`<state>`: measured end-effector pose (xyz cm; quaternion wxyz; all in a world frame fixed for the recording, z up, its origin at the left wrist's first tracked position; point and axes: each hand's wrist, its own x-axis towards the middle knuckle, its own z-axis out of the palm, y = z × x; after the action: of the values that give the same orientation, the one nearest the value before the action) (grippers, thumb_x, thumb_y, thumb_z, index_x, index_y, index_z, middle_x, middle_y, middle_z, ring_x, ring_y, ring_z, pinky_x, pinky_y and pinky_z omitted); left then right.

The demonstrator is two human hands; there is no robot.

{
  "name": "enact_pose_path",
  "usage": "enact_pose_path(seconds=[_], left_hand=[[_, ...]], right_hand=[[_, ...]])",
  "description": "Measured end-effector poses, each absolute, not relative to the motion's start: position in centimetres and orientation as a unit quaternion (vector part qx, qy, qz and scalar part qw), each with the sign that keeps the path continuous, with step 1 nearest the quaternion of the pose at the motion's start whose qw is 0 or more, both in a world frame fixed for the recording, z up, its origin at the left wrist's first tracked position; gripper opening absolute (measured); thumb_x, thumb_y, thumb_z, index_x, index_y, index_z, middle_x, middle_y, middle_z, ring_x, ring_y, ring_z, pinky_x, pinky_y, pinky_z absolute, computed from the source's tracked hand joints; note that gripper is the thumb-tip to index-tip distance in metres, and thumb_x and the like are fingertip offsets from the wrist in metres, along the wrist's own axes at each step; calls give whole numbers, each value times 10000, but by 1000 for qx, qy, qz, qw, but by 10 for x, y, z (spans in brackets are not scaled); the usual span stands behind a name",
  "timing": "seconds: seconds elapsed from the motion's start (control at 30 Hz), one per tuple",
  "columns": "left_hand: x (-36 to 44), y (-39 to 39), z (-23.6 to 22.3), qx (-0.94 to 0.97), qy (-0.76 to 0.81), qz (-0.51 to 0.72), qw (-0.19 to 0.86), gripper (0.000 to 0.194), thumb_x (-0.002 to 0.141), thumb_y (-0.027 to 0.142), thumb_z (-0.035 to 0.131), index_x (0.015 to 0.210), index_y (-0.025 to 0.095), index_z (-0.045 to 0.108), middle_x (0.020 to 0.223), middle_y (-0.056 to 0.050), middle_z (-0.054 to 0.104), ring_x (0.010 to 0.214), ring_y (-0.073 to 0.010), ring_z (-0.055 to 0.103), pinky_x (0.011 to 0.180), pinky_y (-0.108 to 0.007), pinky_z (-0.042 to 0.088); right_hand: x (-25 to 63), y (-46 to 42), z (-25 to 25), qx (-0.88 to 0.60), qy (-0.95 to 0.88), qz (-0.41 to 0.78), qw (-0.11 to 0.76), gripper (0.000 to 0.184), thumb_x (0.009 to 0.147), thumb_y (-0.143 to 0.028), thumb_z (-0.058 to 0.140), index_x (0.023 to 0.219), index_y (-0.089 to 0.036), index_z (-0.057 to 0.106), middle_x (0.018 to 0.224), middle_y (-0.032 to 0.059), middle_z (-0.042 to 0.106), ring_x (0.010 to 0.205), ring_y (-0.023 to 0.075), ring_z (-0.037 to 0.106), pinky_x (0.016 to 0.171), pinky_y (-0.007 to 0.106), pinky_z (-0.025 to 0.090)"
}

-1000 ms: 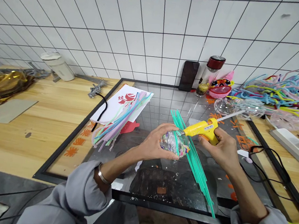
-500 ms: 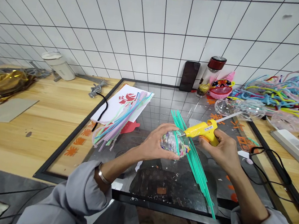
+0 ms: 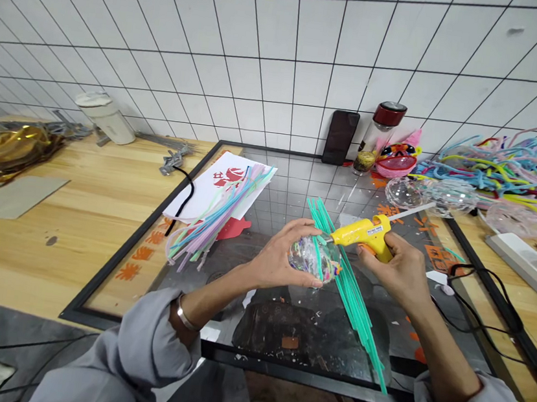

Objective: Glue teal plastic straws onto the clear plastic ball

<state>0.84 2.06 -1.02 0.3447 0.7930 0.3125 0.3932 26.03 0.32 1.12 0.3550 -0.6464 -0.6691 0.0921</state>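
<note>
My left hand [image 3: 277, 254] is wrapped round a clear plastic ball [image 3: 308, 256] with coloured bits in it and a green strip across its surface. In my right hand [image 3: 400, 266] is a yellow hot glue gun [image 3: 362, 233], a white glue stick [image 3: 411, 212] poking out of its back. The gun's nozzle meets the ball's upper right, at or very close to the green strip; whether it touches is hard to tell. Beneath the ball and gun lies a bundle of green pipe cleaners [image 3: 358, 303], slanting across the dark glass top [image 3: 284, 193].
Pastel pipe cleaners [image 3: 219, 221] lie on white paper [image 3: 201, 193] to the left. At the back stand a phone [image 3: 340, 138] and a glass bottle [image 3: 366, 151]. Clear plastic shells [image 3: 452, 196], a heap of coloured pipe cleaners [image 3: 493, 163], a power strip [image 3: 530, 262] and a black cord [image 3: 469, 323] occupy the right.
Both hands keep nearly the same pose. The glue gun's nozzle has shifted only very slightly against the ball; the other things stay put.
</note>
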Motion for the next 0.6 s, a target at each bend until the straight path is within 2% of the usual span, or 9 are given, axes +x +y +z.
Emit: enact_pose_path(seconds=[0.37, 0.6], left_hand=[[8, 21, -9, 792, 313, 390, 349, 789, 607, 411, 878, 1292, 238, 526, 1446, -163, 477, 1356, -340, 465, 1144, -570, 341], [8, 20, -5, 797, 298, 424, 311, 735, 629, 424, 865, 1255, 190, 560, 1324, -160, 586, 1252, -322, 556, 1095, -532, 411]], right_hand=[[262, 4, 7, -643, -670, 87, 361, 304, 712, -491, 613, 651, -201, 547, 610, -15, 501, 541, 125, 429, 529, 277, 300], [261, 4, 8, -641, -671, 82, 364, 336, 714, -512, 611, 618, -209, 501, 604, -22, 475, 539, 117, 415, 533, 277, 295]])
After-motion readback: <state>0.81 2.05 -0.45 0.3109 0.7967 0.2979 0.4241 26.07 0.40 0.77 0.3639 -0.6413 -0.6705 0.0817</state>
